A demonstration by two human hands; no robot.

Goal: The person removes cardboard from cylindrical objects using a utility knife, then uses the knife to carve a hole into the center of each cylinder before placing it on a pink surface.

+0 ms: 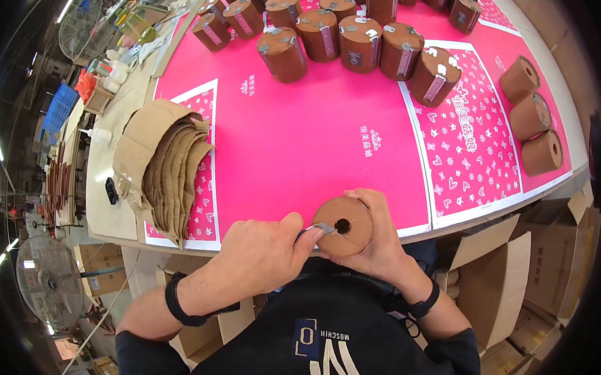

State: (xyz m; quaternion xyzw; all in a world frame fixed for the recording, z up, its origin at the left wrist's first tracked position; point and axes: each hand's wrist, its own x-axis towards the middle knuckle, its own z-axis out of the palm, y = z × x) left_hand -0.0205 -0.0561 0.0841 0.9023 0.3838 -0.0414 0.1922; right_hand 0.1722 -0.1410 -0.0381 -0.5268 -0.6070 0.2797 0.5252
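Note:
Close to the table's front edge, a brown round box (pixel 350 242) is tilted so that its flat end with a dark round hole faces up. My right hand (pixel 387 241) wraps round its right side and underside. From the left, my left hand (pixel 266 249) closes on a small knife (pixel 324 227), whose short grey blade lies at the edge of the hole. The knife's handle is mostly hidden in my fingers.
Pink printed sheets (pixel 298 140) cover the table. Several brown boxes with straps (pixel 283 57) stand at the back, and three brown boxes (pixel 531 116) with holes lie at the right. Stacked brown paper pieces (pixel 162 160) rest left. An open carton (pixel 485 280) is below right.

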